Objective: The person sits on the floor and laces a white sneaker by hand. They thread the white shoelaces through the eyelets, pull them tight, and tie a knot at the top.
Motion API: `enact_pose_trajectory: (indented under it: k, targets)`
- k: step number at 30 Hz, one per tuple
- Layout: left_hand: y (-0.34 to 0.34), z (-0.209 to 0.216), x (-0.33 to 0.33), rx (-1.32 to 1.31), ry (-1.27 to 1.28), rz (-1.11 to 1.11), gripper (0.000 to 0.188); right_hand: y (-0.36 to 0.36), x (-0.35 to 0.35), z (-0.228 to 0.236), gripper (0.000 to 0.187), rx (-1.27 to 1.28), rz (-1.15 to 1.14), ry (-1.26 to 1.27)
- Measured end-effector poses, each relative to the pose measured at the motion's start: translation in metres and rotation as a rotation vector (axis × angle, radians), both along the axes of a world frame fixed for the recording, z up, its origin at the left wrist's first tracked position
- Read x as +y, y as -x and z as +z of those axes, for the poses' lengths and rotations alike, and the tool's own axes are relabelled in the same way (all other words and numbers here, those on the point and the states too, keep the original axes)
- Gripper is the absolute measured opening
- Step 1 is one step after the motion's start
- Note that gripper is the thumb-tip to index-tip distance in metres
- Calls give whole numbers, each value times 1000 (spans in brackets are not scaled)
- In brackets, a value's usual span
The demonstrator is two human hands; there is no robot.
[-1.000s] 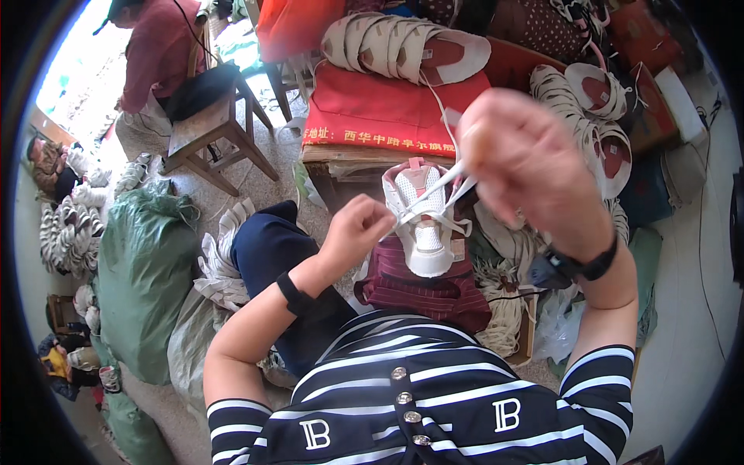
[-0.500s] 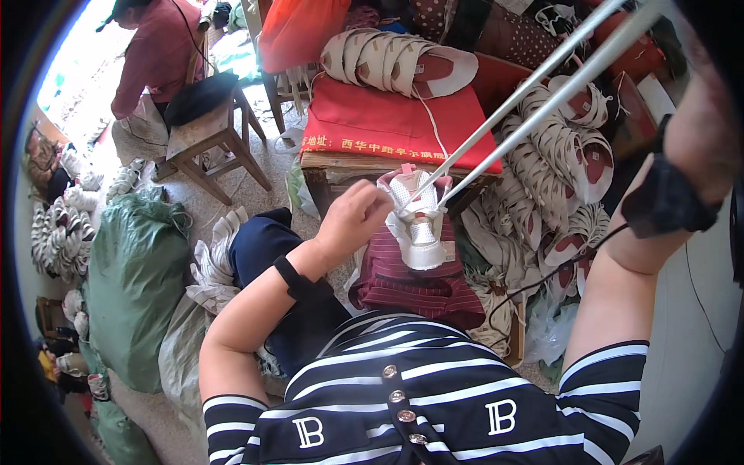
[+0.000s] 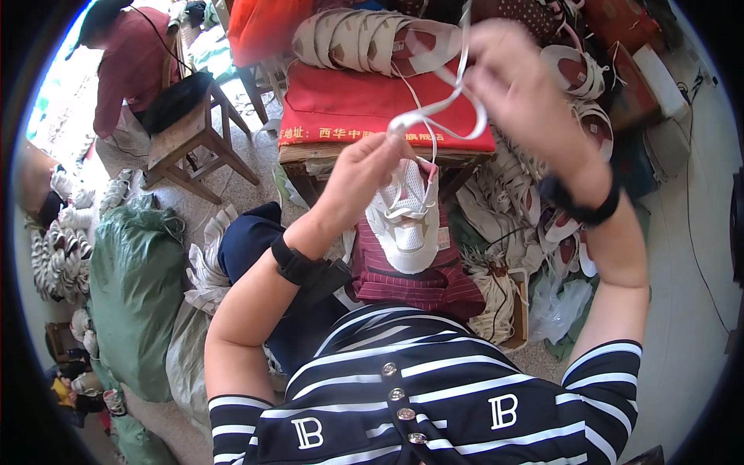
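Observation:
A white sneaker [image 3: 407,229] rests on my lap, toe toward me, its laces threaded across the tongue. Over the shoe's opening, my left hand [image 3: 363,174] is closed in a pinch on the white shoelace [image 3: 442,108]. The lace rises in a loose loop and runs up past the top edge of the picture. My right hand [image 3: 519,97] is up to the right of the loop, blurred by motion, its curled fingers closed on the lace. Under the shoe lies a maroon striped cloth [image 3: 387,283].
Ahead stands a small table with a red cloth [image 3: 333,101] bearing a row of nested shoe uppers [image 3: 349,43]. More uppers [image 3: 573,66] are heaped at the right. A green sack [image 3: 139,294] and a wooden stool [image 3: 178,143] stand left; beyond the stool a person in red [image 3: 136,70] bends over.
My right hand has come down and inward from the upper right. The laces, stretched taut before, now hang in a slack loop. My left hand has risen slightly to the lace.

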State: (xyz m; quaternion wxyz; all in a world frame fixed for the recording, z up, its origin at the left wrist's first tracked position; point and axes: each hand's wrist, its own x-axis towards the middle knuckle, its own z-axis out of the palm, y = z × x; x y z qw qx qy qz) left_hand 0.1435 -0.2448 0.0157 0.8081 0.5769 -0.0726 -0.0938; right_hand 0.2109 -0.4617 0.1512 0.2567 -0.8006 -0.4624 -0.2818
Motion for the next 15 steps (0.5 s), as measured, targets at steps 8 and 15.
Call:
enact_pose_trajectory:
  k: [8, 15]
  targets:
    - [10, -18, 2, -68, -180, 99, 29, 74, 3, -155, 21, 474, -2, 261]
    - [34, -58, 27, -557, -836, 12, 7, 64, -3, -162, 19, 588, 45, 201]
